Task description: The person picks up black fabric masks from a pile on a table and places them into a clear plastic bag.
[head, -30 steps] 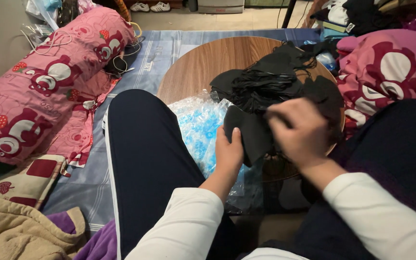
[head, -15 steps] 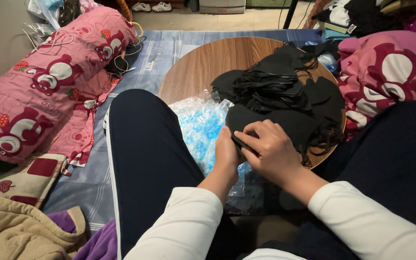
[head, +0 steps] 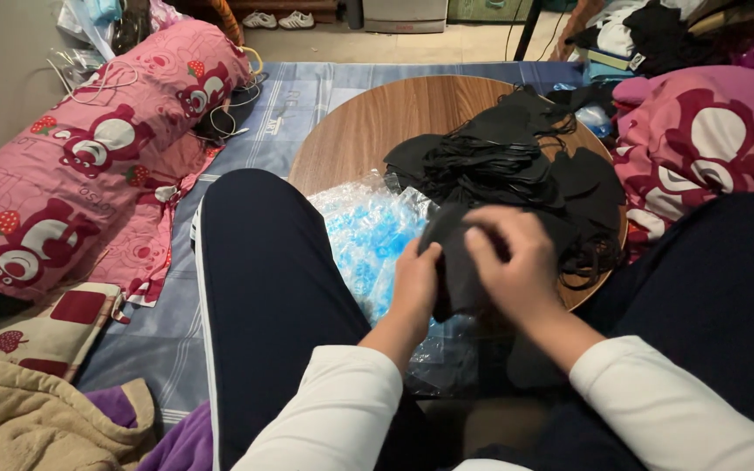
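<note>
Two hands are brought together over the lap, and a black face mask (head: pixel 460 262) is held between them. It is pinched by the left hand (head: pixel 416 283) along its left edge, with the fingers curled in narrowly, and it is covered from the right by the right hand (head: pixel 516 266), whose fingers are spread flat across the cloth. The mask seems to be kept upright and close to the body so that it can be flattened or folded against the palm; how tightly it is gripped on the right side cannot be told, since the palm faces away.

A loose heap of black masks (head: pixel 508 157), their ear loops tangled, is piled on the near right part of a round wooden table (head: pixel 368 122), just beyond the hands, within easy reach. A crinkled clear plastic bag (head: pixel 368 235) with blue inside is laid between the table edge and the left knee, touching the dark trouser leg (head: pixel 263 279).

A pink pillow with a bear print (head: pixel 89 174) is propped at the left, well apart from the work, and a pink blanket (head: pixel 708 148) is bunched at the right.
</note>
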